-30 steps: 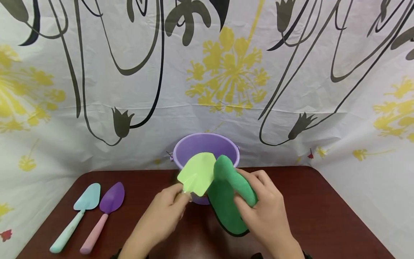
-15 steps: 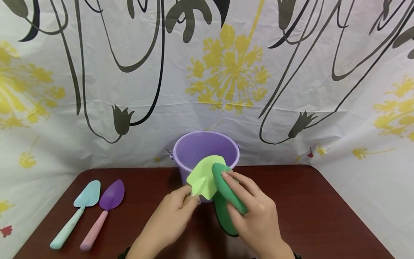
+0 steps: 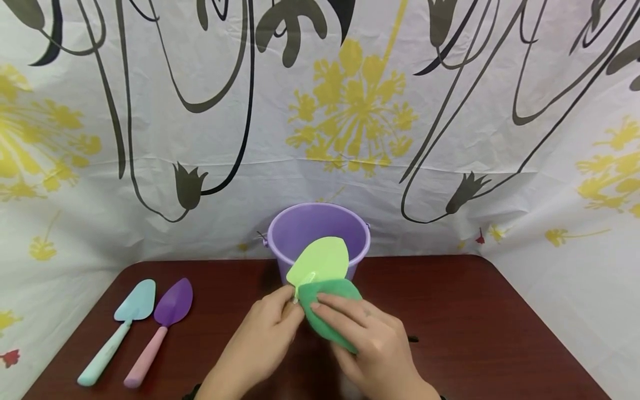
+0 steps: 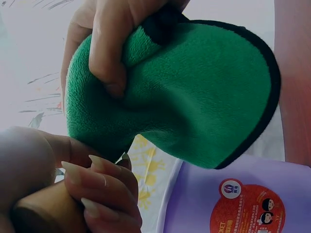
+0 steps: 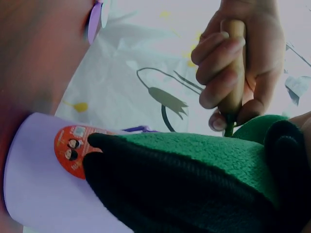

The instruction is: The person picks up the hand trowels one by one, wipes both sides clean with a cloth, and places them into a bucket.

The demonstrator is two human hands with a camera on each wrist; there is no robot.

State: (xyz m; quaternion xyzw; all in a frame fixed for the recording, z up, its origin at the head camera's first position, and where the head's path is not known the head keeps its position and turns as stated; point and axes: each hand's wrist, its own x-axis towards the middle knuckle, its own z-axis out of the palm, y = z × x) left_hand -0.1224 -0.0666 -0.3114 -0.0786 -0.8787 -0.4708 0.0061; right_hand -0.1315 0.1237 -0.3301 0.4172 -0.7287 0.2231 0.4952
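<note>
My left hand [image 3: 260, 333] grips the wooden handle [image 5: 234, 73] of a small trowel whose lime-green blade [image 3: 322, 258] points up and away, in front of the bucket. In my right hand [image 3: 372, 339] is a green cloth [image 3: 330, 294] with black edging, folded and pinched between thumb and fingers. The cloth lies against the lower part of the blade, close to the left fingertips. In the left wrist view the cloth hangs loose to one side and hides the blade. A purple bucket [image 3: 282, 239] with a red round label [image 4: 248, 208] stands behind both hands.
On the left of the dark red-brown table [image 3: 475, 311] lie a light-blue trowel [image 3: 137, 300] and a purple trowel [image 3: 175, 303] with a pink handle, side by side. A printed white curtain [image 3: 320, 111] hangs just behind the table and bucket.
My right hand has moved left and down along the blade with the cloth, which now covers the blade's base. My left hand shifted slightly right with the trowel, then stayed nearly still.
</note>
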